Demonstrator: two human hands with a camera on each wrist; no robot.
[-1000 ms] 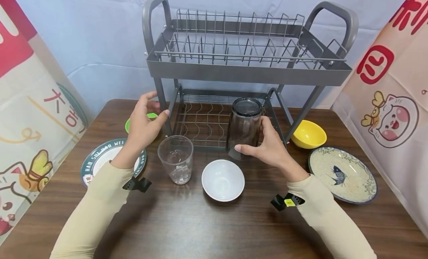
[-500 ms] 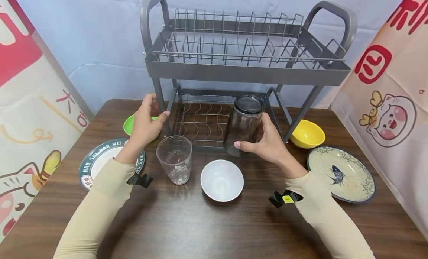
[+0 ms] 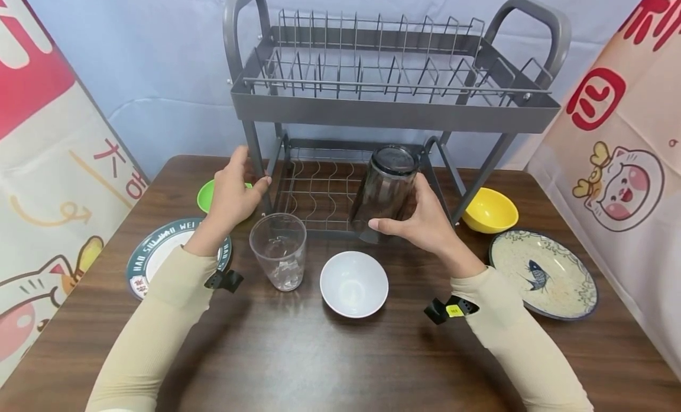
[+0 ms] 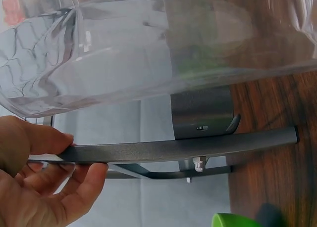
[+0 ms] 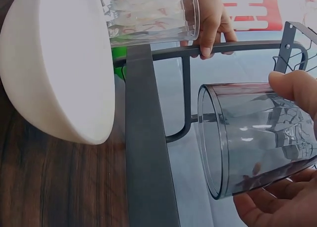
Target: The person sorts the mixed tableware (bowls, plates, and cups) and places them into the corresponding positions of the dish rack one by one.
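My right hand (image 3: 428, 226) grips a dark smoky drinking glass (image 3: 384, 190) between thumb and fingers. The glass is upside down and tilted, with its base up, near the front edge of the lower rack shelf. In the right wrist view, the mouth of the glass (image 5: 262, 138) faces the shelf side and stands apart from the grey front bar (image 5: 148, 138). With thumb and fingers, my left hand (image 3: 231, 193) holds the left front leg of the grey dish rack (image 3: 393, 113). The left wrist view shows that rack leg (image 4: 133, 152) pinched.
A clear plastic cup (image 3: 282, 252) and a white bowl (image 3: 354, 285) stand before the rack. Left are a green bowl (image 3: 205, 196) and a green-rimmed plate (image 3: 167, 246); right, a yellow bowl (image 3: 490, 211) and a fish-patterned plate (image 3: 558, 276).
The dark glass has tilted further, its lower end shifting left and slightly up with my right hand. My left hand stays on the rack leg.
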